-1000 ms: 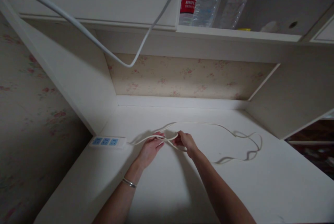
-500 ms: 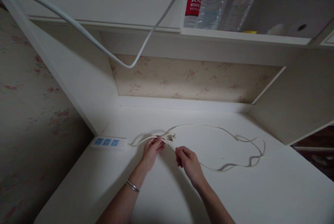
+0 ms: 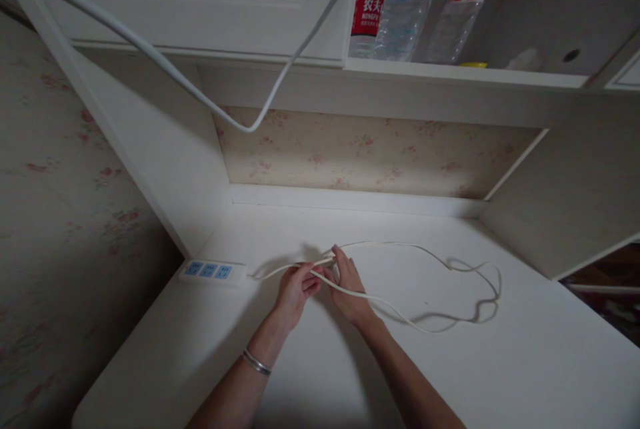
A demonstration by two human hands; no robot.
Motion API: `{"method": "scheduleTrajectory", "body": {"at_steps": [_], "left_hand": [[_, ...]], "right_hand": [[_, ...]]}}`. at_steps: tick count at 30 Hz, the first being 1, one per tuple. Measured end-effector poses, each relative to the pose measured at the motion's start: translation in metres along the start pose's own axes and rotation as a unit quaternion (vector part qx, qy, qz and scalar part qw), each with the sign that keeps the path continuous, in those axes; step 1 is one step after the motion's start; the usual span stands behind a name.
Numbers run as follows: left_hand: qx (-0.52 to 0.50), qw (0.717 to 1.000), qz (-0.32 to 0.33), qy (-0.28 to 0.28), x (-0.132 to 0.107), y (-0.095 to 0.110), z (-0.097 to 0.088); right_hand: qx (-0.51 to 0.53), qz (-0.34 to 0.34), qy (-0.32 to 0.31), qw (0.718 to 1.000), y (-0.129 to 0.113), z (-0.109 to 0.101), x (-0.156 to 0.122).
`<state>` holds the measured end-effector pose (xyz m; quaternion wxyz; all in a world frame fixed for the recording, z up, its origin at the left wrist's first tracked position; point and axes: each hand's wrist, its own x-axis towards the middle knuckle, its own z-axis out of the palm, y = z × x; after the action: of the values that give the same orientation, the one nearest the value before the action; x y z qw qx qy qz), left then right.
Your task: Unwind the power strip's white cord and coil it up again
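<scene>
A white power strip (image 3: pixel 213 271) with blue socket faces lies at the left of the white desk. Its cream power cord (image 3: pixel 385 300) runs into my hands and loops out over the desk to the right. My left hand (image 3: pixel 296 290) is closed on the cord, with a silver bangle on its wrist. Close beside it, my right hand (image 3: pixel 349 285) has its fingers bent around the cord's bunched end, which they mostly hide. One strand passes across the back of this hand.
A thick white cable (image 3: pixel 200 99) hangs across the upper view, in front of the cabinet. Plastic bottles (image 3: pixel 407 5) stand on the shelf above the desk. White side panels (image 3: pixel 165 142) border the desk, with flowered wallpaper (image 3: pixel 350 149) behind.
My right hand has moved up and left, from the lower strand to the cord's bunched end beside my left hand. The near strand now lies over my right hand. The view has shifted slightly.
</scene>
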<state>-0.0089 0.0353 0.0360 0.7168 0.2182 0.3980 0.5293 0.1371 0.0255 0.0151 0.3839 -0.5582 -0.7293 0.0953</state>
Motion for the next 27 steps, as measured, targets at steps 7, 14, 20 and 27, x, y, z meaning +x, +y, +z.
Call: {"method": "scheduleTrajectory", "body": {"at_steps": [7,14,20,27], "left_hand": [[0.104,0.994,-0.002,-0.023,-0.002,0.011,-0.015],[0.212,0.977,0.025,0.012,0.016,0.014,-0.032],[0.186,0.980,0.053,0.045,0.034,0.013,-0.038],[0.131,0.984,0.067,0.102,0.046,0.015,-0.033]], "right_hand": [[-0.015,-0.007,-0.212,0.977,-0.017,-0.011,0.006],[0.122,0.102,-0.369,0.916,-0.041,-0.060,-0.013],[0.133,0.200,-0.420,0.876,-0.025,-0.107,-0.036],[0.080,0.261,-0.383,0.882,0.038,-0.165,-0.065]]}}
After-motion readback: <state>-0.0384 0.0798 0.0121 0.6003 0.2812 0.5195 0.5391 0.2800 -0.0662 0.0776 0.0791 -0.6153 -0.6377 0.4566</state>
